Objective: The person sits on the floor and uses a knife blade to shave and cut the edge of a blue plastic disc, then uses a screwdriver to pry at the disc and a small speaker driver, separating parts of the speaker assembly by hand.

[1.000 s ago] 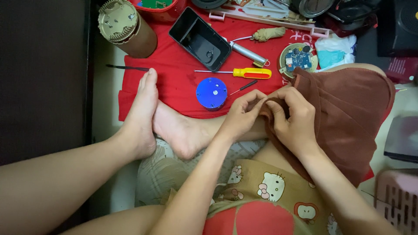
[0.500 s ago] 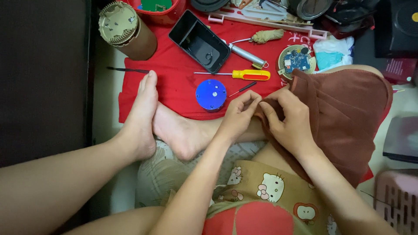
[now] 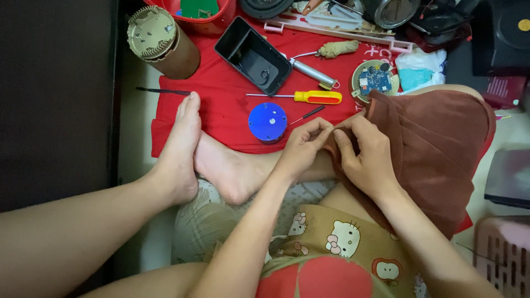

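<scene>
Brown cloth (image 3: 436,149) edge was pinched between left hand (image 3: 302,148) and right hand (image 3: 367,157), fingers drawn closer together than earlier; blue disc (image 3: 267,122) unmoved.

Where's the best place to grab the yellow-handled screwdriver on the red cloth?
Probably by the yellow handle, coming from above. The screwdriver lies flat, its thin shaft pointing left toward the black tray; the handle is the thick end, with bare red cloth on both sides.
</scene>
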